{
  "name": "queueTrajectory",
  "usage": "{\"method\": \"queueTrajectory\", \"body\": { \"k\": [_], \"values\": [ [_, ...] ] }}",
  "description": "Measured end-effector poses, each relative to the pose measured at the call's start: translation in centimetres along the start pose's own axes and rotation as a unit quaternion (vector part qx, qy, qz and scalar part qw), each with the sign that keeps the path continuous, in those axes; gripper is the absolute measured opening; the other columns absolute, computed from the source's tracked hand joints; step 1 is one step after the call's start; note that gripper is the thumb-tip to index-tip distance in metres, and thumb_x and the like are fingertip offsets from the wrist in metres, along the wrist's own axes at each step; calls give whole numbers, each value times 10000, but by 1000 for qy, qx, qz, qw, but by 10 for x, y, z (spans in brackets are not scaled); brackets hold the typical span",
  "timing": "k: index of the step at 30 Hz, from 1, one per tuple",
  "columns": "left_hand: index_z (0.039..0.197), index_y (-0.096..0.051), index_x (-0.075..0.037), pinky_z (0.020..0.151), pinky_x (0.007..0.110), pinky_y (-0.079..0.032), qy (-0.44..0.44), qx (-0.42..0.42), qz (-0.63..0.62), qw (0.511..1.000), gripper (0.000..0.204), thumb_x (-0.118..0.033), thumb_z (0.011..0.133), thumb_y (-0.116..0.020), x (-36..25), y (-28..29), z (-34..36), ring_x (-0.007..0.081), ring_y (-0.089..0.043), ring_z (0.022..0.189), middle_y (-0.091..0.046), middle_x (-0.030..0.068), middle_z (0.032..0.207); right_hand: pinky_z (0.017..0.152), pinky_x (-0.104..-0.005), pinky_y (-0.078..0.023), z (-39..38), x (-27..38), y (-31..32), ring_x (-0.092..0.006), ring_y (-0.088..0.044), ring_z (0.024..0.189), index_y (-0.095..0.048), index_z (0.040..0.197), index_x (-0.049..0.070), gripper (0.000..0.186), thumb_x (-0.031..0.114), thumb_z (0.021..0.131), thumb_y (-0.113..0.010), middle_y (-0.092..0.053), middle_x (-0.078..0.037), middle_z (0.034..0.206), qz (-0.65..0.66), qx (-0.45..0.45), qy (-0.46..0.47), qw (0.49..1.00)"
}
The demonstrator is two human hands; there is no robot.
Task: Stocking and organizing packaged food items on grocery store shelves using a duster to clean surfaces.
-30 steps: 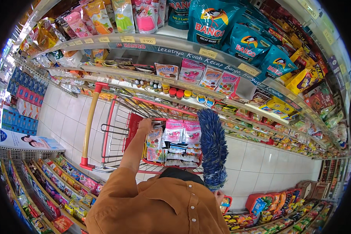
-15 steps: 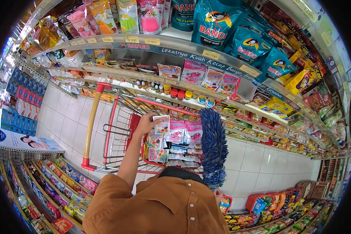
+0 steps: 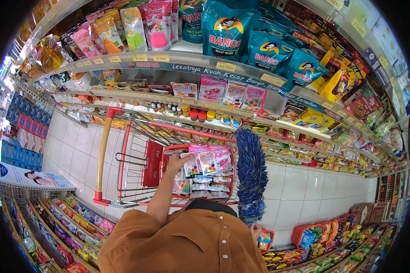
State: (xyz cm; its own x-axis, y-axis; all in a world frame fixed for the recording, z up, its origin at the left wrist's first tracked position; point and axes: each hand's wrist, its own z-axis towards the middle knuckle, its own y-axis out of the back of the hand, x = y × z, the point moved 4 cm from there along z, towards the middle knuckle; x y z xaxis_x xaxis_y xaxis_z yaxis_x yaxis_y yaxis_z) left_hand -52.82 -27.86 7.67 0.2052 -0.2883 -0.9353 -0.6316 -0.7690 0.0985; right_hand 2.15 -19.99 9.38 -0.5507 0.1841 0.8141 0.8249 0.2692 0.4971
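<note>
My left hand [image 3: 176, 164] reaches into a red basket [image 3: 168, 148] inside the shopping cart, its fingers closed on the upper edge of a white sachet [image 3: 191, 168]. Right beside that one, a second white sachet [image 3: 207, 164] leans over pink sachets [image 3: 223, 159]. Nearer to me, rows of small white packets [image 3: 209, 187] fill the basket. Low at my right side, my right hand [image 3: 256, 230] is partly hidden by my brown shirt. It is closed at the lower end of a fluffy blue duster [image 3: 251, 173], which stretches away along the basket's right side.
The cart's yellow handle [image 3: 105, 152] is on the left. Ahead, a shelf edge [image 3: 182, 66] holds teal pouches [image 3: 228, 32] and dessert packets, with sachets and small jars below. Snack racks [image 3: 73, 223] stand behind on the left, red bins [image 3: 300, 234] on the right.
My left hand has lowered its sachet toward me, in among the others. Another white sachet now shows over the pink ones. The shelf has shifted slightly left in view; the duster stays nearly in place.
</note>
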Motion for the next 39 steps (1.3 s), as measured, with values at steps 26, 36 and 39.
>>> {"method": "queueTrajectory", "body": {
  "k": [26,36,39],
  "values": [
    [1430,-353,-33,1060,437,-342,43,146,-501,852,1071,-873,771,-270,-123,-33,-26,296,-461,1253,-482,156,1382,618,-491,-492,37,175,-10,-415,-622,644,-702,809,94,324,412,810,-641,-636,-190,653,-300,42,143,942],
    [1404,-403,-73,1079,477,-316,8,86,-503,860,967,-828,820,-255,-129,-32,-22,286,-459,1259,-488,109,1386,607,-471,-503,39,185,-10,-387,-630,622,-717,810,112,302,405,792,-647,-640,-168,642,-329,27,170,928],
    [1403,-405,-81,1064,506,-333,-12,37,-503,864,923,-802,843,-269,-125,-28,-17,284,-485,1236,-512,114,1360,604,-468,-504,37,198,-10,-384,-633,632,-716,808,106,306,405,793,-652,-639,-168,646,-309,69,190,929]
  ]
}}
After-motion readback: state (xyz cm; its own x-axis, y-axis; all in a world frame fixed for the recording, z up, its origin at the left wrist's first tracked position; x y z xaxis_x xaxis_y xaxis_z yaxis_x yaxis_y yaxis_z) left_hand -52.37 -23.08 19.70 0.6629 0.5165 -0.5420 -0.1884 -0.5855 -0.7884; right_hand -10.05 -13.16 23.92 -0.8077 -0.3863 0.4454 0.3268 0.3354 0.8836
